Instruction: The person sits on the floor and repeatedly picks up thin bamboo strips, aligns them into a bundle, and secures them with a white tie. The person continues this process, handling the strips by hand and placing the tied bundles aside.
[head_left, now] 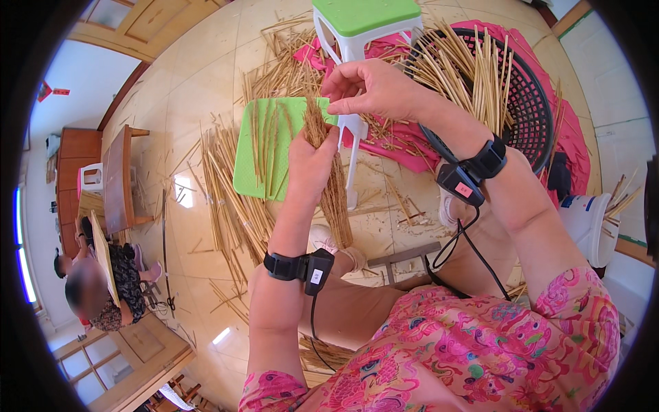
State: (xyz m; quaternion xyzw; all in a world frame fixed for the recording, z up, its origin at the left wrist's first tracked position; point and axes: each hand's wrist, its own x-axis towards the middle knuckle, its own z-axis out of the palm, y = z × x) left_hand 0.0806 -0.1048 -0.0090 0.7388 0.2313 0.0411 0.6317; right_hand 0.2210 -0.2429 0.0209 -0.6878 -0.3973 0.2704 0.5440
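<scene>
My left hand (313,163) is closed around a bundle of dry, feathery grass stalks (335,199). The bundle's brushy top sticks up above my fist, and its longer part hangs down toward my shoe. My right hand (367,89) is just above and to the right of the bundle's top. Its fingers are loosely curled, with a gap between thumb and forefinger, and nothing shows between them. Behind my left hand, a green stool top (240,172) carries several thin, feathery stalks (264,137).
A black basket (542,120) of cut straw stands at the right on pink cloth (576,141). Another green-topped stool (371,17) is at the far side. Loose stalks (226,185) litter the tiles. A white bucket (583,220) stands right; another person (110,295) sits far left.
</scene>
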